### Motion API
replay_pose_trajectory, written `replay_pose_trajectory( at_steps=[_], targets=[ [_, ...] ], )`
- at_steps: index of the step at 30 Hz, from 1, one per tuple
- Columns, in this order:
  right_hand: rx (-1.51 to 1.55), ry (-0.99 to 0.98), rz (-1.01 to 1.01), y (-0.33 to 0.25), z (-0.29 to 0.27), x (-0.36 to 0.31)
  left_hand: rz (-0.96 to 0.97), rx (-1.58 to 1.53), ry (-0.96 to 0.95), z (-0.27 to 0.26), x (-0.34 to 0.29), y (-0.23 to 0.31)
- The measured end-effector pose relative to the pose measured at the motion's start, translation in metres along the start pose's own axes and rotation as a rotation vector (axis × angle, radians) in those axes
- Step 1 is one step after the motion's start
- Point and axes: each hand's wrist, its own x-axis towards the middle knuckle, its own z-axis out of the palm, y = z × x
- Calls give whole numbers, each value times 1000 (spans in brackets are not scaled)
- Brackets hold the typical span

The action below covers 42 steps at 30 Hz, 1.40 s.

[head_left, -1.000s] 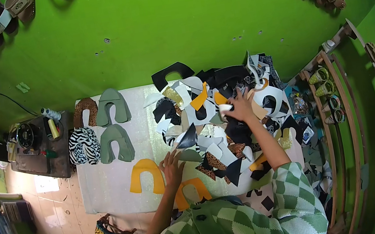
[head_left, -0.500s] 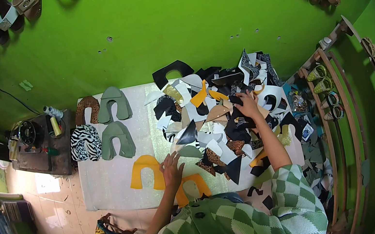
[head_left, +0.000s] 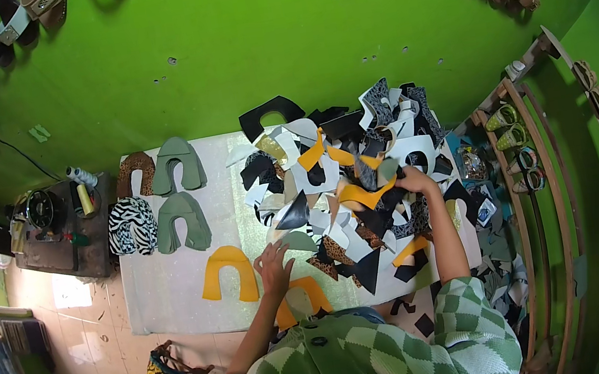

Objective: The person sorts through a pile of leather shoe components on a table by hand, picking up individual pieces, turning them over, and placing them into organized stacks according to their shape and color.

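Observation:
My right hand (head_left: 415, 181) is in the scrap pile, fingers closed at the right end of a curved yellow scrap (head_left: 368, 193). A grey-green scrap (head_left: 388, 170) and dark pieces lie against the fingers, so the grip is partly hidden. My left hand (head_left: 276, 269) rests on the table with fingers apart and nothing in them. It lies between a yellow arch-shaped piece (head_left: 226, 258) and a green half-round scrap (head_left: 298, 243). Another yellow arch-shaped piece (head_left: 306, 292) sits at the near edge, below my left hand.
Green arch-shaped stacks (head_left: 185, 225), a zebra-print stack (head_left: 132, 226) and a leopard-print piece (head_left: 145, 164) stand at the table's left. Beyond them is a side table (head_left: 81, 245) with thread cones (head_left: 82, 177). A wooden rack (head_left: 519, 230) with sandals (head_left: 512, 136) is at the right.
My right hand has moved slightly down and right, and scraps beneath it have shifted. The curved yellow scrap now shows to its left. My left hand has stayed nearly in place.

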Motion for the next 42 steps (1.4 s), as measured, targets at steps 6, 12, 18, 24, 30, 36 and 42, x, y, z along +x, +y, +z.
replay_pose_trajectory(
  at_steps=[6, 12, 18, 24, 30, 36, 42],
  targets=[
    [-537, 166, 182, -67, -1, -17, -27, -8, 6, -4, -1, -2],
    [-136, 413, -435, -135, 51, 44, -43, 2, -8, -8, 0, 0],
    [-541, 346, -151, -116, 123, 128, -96, 25, 65, -24, -9, -6],
    [-421, 239, -69, -96, 118, 135, -174, 47, 120, -28, -30, -20],
    [-67, 339, -360, -129, 96, 56, -129, 29, 111, -30, -40, -10],
    [389, 388, -444, -139, 107, -6, -73, -30, 146, -35, -39, 8],
    [760, -21, -319, -156, 174, -68, -184, -709, 133, -25, -32, 11]
  ],
)
